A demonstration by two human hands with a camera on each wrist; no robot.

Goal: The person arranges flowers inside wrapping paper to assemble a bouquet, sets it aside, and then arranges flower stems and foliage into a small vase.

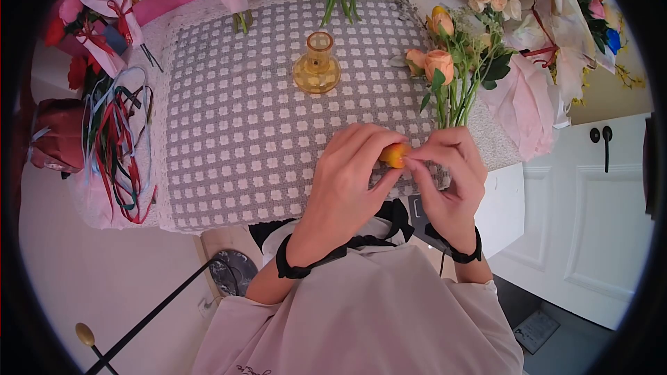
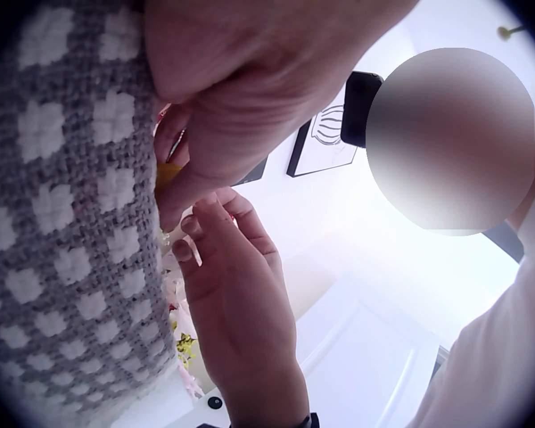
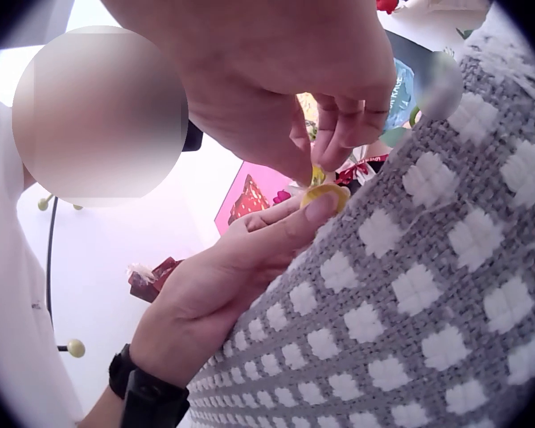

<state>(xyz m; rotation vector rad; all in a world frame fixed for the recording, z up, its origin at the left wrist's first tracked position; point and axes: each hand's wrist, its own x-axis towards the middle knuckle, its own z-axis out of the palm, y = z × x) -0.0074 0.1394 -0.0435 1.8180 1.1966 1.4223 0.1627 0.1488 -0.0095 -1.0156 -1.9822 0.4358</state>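
A small yellow-orange flower head (image 1: 393, 155) is between my two hands, low over the front right of the checked cloth. My left hand (image 1: 347, 173) grips it between thumb and fingers; in the right wrist view the left thumb lies across its yellow side (image 3: 325, 195). From the right, my right hand (image 1: 453, 170) pinches at its end with thumb and fingertips. The fingers cover most of the flower, and in the left wrist view only a yellow sliver (image 2: 167, 173) shows. An amber glass vase (image 1: 317, 69) stands upright beyond the hands.
Peach roses (image 1: 439, 66) with long green stems lie just beyond my right hand. Wrapped bouquets (image 1: 549, 35) line the right edge and more lie along the back. Tangled ribbons (image 1: 119, 146) hang at the left edge. The grey and white cloth (image 1: 229, 132) covers the table.
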